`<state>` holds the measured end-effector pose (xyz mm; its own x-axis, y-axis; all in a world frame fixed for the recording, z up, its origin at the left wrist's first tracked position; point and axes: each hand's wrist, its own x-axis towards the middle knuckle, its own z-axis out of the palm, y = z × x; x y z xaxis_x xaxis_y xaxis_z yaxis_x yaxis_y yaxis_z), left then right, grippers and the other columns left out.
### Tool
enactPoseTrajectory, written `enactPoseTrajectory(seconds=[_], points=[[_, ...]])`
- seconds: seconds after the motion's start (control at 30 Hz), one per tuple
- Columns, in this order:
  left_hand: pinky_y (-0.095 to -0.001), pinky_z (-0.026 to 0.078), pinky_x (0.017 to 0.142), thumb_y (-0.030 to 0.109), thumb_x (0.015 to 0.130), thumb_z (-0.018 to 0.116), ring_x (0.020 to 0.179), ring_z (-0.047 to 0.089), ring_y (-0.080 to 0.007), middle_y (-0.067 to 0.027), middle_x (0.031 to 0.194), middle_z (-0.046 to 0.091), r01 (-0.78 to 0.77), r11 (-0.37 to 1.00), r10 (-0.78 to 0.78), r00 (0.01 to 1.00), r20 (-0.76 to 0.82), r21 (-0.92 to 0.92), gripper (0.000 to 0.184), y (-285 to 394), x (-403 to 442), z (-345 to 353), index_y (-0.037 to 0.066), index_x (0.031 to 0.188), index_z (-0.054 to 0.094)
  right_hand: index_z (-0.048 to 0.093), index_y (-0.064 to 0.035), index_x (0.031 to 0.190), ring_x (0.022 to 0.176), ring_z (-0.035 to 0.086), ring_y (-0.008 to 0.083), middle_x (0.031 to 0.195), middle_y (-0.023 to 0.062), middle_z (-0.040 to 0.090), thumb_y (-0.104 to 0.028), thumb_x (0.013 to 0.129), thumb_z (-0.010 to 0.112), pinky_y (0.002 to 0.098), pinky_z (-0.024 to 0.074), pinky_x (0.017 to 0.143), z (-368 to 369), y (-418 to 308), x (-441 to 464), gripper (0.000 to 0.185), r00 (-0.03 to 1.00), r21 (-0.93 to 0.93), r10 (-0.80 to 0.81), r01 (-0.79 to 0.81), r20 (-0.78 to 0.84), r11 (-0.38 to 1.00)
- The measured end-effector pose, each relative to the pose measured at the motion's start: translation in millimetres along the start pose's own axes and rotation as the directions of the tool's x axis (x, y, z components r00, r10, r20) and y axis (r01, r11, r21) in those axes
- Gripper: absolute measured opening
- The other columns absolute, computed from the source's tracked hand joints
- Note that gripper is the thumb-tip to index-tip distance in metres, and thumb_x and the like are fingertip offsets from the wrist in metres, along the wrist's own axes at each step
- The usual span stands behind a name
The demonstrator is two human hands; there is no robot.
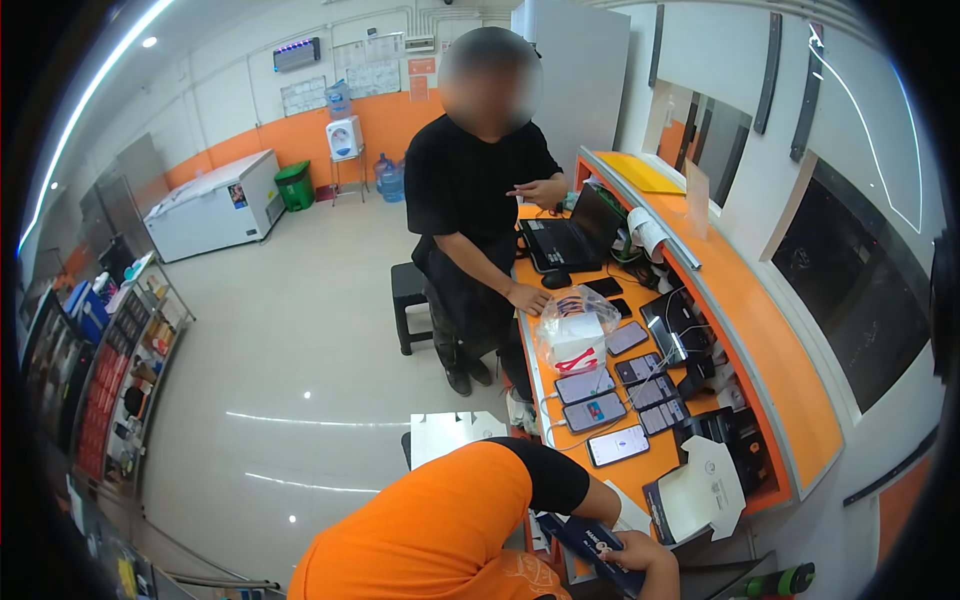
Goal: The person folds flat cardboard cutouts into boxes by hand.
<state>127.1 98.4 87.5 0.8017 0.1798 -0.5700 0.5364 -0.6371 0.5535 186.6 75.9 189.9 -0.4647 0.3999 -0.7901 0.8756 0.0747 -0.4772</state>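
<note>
At the bottom of the head view, my right hand [645,556] is closed on a dark blue box [590,543] with white lettering. My left arm, in a black sleeve under orange clothing, reaches down toward the same box. The fingers of my left hand are hidden, so I cannot see whether they grip it. Right of the box stands an opened carton [700,490], white inside and dark outside. Just beyond, several phones lie on the orange counter [575,455], among them a phone with a lit white screen [618,446].
Across the counter's far end a person in black [480,190] stands with one hand near a clear plastic bag [580,325] holding a white box. A laptop [565,235], cables and a black stool [407,290] are nearby. Shelves [120,370] line the left; a chest freezer [220,205] stands behind.
</note>
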Motion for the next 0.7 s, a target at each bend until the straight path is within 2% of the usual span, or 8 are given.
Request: enactPoseTrajectory(seconds=[0.2,0.47,0.57,0.7], points=[[-0.041,0.051,0.079,0.024,0.078,0.064,0.089,0.066,-0.027,-0.0127,0.101,0.071,-0.015,1.0,0.014,1.0,-0.005,-0.016,0.029,-5,5,-1,0.01,0.1,0.075,0.069,-0.0053,0.107,0.067,0.066,0.0158,0.081,0.0083,0.071,-0.041,0.081,0.077,0.0291,0.052,0.066,0,1,2,0.045,0.999,-0.01,0.033,-0.033,-0.004,0.999],[-0.0394,0.053,0.076,0.021,0.074,0.068,0.084,0.067,-0.0248,-0.0113,0.095,0.072,0.005,0.995,-0.013,0.997,-0.074,-0.1,0.026,-31,-15,3,0.011,0.096,0.077,0.071,-0.0064,0.107,0.079,0.069,0.0166,0.09,0.0093,0.073,-0.041,0.079,0.078,0.0302,0.0525,0.077,-5,15,14,0.045,0.998,-0.021,0.052,-0.053,-0.019,0.998],[-0.0387,0.053,0.074,0.019,0.072,0.069,0.082,0.068,-0.024,-0.0107,0.093,0.073,-0.002,0.974,-0.047,0.976,-0.211,-0.225,0.025,-69,-48,5,0.012,0.094,0.078,0.071,-0.008,0.108,0.082,0.069,0.0173,0.092,0.0089,0.074,-0.041,0.079,0.078,0.0304,0.0524,0.079,-6,16,15,0.045,0.999,-0.004,0.017,-0.017,-0.029,1.0],[-0.0379,0.053,0.072,0.018,0.07,0.071,0.079,0.068,-0.0229,-0.01,0.09,0.074,-0.149,0.945,0.001,0.893,-0.45,-0.293,0.024,-103,-86,11,0.013,0.092,0.079,0.072,-0.0109,0.11,0.087,0.07,0.018,0.096,0.0082,0.074,-0.043,0.078,0.078,0.0305,0.0517,0.083,-11,23,21,0.045,0.999,-0.054,-0.045,0.044,-0.019,0.998]])
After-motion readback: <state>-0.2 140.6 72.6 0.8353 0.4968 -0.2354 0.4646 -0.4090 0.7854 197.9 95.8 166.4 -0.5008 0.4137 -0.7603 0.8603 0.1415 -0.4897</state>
